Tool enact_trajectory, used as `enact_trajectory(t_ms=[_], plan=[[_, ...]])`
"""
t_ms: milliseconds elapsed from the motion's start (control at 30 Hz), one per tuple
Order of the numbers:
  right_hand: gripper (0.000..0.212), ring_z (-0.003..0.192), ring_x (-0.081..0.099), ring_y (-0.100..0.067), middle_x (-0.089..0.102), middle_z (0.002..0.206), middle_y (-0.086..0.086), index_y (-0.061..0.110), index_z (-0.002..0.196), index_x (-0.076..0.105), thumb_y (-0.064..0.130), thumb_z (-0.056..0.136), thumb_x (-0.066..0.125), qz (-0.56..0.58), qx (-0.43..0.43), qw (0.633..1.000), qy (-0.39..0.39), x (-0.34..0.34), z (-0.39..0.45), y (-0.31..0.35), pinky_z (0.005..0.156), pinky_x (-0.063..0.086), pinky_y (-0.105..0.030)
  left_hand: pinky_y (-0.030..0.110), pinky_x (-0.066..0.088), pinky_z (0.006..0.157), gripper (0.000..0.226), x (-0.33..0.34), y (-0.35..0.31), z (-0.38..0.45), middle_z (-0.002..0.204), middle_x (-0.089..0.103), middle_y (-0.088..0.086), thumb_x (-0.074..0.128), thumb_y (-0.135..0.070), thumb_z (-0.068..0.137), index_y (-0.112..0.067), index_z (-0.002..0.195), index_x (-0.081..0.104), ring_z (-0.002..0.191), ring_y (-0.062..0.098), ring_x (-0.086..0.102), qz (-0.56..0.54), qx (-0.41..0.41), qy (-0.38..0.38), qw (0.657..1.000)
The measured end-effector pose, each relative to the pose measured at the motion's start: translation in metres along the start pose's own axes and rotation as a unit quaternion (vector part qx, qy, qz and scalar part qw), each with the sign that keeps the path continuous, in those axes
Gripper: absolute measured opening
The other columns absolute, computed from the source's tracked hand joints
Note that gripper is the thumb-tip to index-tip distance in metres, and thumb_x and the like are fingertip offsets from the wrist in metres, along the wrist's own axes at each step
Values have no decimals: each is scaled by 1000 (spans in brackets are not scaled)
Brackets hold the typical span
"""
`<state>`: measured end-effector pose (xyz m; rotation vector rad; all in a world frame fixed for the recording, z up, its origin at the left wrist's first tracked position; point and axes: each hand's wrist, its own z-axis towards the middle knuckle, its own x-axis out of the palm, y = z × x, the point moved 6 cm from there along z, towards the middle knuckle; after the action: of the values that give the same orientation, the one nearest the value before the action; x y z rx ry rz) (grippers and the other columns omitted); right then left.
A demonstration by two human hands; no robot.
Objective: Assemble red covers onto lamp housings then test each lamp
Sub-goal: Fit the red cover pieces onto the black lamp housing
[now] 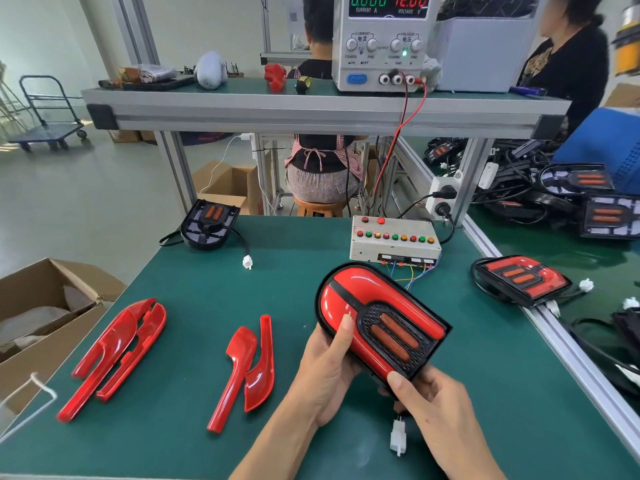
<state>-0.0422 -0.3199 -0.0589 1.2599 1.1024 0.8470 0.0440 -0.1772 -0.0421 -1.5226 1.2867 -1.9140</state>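
Head view, left hand (322, 368), right hand (433, 400) gripping lamp (374, 317)

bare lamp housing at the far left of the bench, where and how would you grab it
Probably by the rounded black rim of the bare lamp housing, coming from above and the near side. It lies open face up with its inner parts exposed, and its cable trails right to a white plug, so avoid that side.

cardboard box (41, 306) cropped left, faces blurred
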Motion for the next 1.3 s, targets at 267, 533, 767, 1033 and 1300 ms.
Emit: enact_trajectory(t_ms=[267, 533, 767, 1033, 1300], plan=[[41, 78, 75, -18, 80, 87, -1, 25, 104, 76, 51, 72, 73, 6, -8, 1000, -8, -2, 2, -5, 71, 59, -30, 47, 58, 86, 56, -5, 2, -8, 127, 67, 23, 76, -20, 87, -2, 133, 51, 117, 41, 65, 36, 5, 19, 999], [69, 70, 72, -24, 79, 85, -10, 13, 101, 76, 66, 91, 33, 29, 34, 998, 33, 1, 1, -2, 66, 53, -23, 41, 59, 82, 54, -8, 1, -3, 125, 69, 19, 74, -28, 89, -4, 132, 52, 115, 40, 67, 38, -13, -11, 999], [35, 75, 75, -21, 80, 83, -2, 24, 103, 76, 54, 87, 74, -2, 19, 1000, -5, 5, 1, 2, 66, 58, -25, 41, 59, 84, 54, -7, 2, -7, 124, 69, 20, 75, -27, 88, -5, 132, 51, 114, 38, 67, 46, -7, -6, 999], [14, 73, 74, -14, 80, 82, -3, 20, 105, 75, 23, 91, 73, 11, 13, 1000, -16, 1, -4, 7, 66, 56, -19, 44, 58, 85, 50, -3, 0, -7, 125, 69, 19, 72, -21, 89, -6, 132, 52, 116, 36, 66, 57, 0, 10, 998], [17, 76, 76, -12, 80, 86, -1, 19, 106, 74, 22, 89, 74, 26, 17, 999, -19, 2, -12, 9, 66, 56, -19, 44, 58, 88, 47, -1, -4, -12, 127, 68, 19, 65, -32, 95, -7, 132, 51, 118, 42, 64, 64, -6, 25, 998]])
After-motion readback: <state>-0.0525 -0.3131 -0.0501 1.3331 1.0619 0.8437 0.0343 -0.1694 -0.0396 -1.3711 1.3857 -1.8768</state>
